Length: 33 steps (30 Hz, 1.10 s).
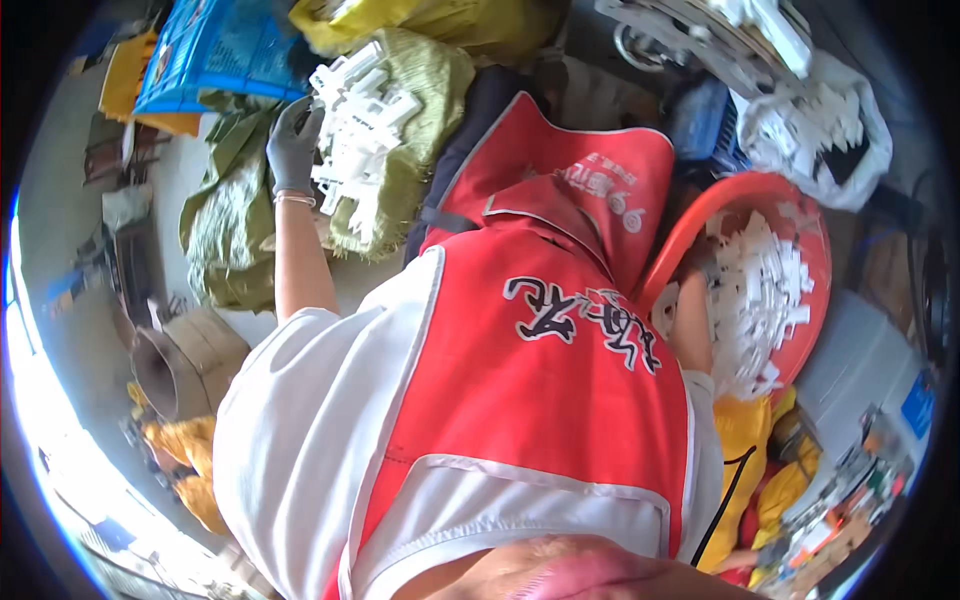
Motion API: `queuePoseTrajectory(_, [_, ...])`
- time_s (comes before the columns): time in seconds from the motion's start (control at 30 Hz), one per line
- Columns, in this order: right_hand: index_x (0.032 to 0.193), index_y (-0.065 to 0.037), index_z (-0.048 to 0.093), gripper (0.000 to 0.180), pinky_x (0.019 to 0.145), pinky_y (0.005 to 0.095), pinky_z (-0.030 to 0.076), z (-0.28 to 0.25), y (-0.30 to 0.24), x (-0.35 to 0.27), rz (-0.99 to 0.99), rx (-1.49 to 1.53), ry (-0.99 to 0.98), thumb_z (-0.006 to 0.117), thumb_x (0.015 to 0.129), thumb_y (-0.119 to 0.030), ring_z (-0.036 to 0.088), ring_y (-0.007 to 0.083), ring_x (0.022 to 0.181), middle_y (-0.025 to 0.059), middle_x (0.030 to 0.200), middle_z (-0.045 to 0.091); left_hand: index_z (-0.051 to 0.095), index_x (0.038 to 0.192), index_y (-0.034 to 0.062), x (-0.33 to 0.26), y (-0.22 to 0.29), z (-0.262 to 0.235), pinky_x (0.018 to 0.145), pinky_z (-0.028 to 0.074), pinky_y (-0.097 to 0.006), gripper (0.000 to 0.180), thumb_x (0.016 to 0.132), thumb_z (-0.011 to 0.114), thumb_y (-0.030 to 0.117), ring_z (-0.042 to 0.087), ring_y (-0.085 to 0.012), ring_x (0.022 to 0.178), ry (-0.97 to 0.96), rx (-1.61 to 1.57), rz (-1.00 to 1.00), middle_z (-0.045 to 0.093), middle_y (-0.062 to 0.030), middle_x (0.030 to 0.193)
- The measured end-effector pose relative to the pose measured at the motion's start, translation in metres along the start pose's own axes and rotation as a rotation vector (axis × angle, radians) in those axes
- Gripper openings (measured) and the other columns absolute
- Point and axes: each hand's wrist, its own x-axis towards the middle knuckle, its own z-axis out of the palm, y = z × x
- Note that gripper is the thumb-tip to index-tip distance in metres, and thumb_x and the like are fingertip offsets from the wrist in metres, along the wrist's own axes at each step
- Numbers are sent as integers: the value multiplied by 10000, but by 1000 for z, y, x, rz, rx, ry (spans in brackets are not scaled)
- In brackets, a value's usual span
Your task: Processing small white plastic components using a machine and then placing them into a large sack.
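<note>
— Red vest (pixel 540 400) over a white shirt fills most of what I can see from here, right up close. Where are the hands?

— One gloved hand, the left hand (pixel 292 145), is stretched out to the far upper left. Its grey fingers (pixel 300 118) are curled onto a heap of white plastic parts (pixel 358 130), touching the pile's left edge; whether they grip one piece I cannot tell.

— And that heap sits on what?

— On a green woven sack (pixel 410 150), spread open, with a blue crate (pixel 215 50) just behind it.

— The other hand?

— The right forearm (pixel 692 325) goes down into a red basin (pixel 790 215) on the right, full of the same white pieces (pixel 760 295). The hand itself is buried among them, so I cannot say how its fingers stand.

— Anything else?

— A white bag (pixel 845 140) of more parts sits beyond the basin.
</note>
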Motion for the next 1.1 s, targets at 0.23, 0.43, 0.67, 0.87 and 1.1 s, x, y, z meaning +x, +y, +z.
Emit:
queuePoseTrajectory(0.23, [1292, -233, 327, 497, 779, 457, 485, -73, -25, -34, 17, -4, -52, 482, 841, -374, 567, 397, 981, 210, 1278, 400, 543, 1142, 42, -47, -64, 26, 682, 478, -366, 415, 802, 645, 257, 599, -286, 770, -54, 350, 30, 611, -180, 910])
queuePoseTrajectory(0.43, [1227, -103, 419, 485, 898, 442, 436, -113, 2, -74, 140, 30, 58, 542, 758, -86, 475, 384, 1115, 201, 1330, 352, 666, 930, 103, -108, -37, 89, 740, 467, -413, 213, 792, 559, 224, 608, -346, 790, -736, 489, 134, 635, -189, 844])
queuePoseTrajectory(0.67, [1199, -128, 492, 510, 920, 407, 429, -116, 74, -104, 240, 169, -68, 628, 712, -69, 495, 374, 1104, 183, 1311, 374, 642, 991, 81, -27, 84, 76, 604, 477, -299, 184, 829, 571, 130, 616, -194, 637, -516, 149, 430, 642, -102, 768])
queuePoseTrajectory(0.87, [1231, -34, 466, 494, 853, 338, 434, -161, 64, -106, 43, 866, 406, 603, 757, -53, 549, 253, 987, 153, 1031, 568, 631, 994, 40, 24, 237, 120, 732, 498, -308, 205, 797, 606, 89, 634, -251, 833, -287, -135, 878, 638, -133, 957])
queuePoseTrajectory(1.1, [1220, 7, 460, 385, 747, 207, 426, -276, -17, -143, -212, 1616, 509, 531, 844, -39, 495, 86, 846, 41, 1038, 526, 599, 1065, 82, 62, 342, 192, 745, 490, -347, 333, 766, 662, 213, 620, -295, 839, -471, -142, 1096, 630, -155, 947])
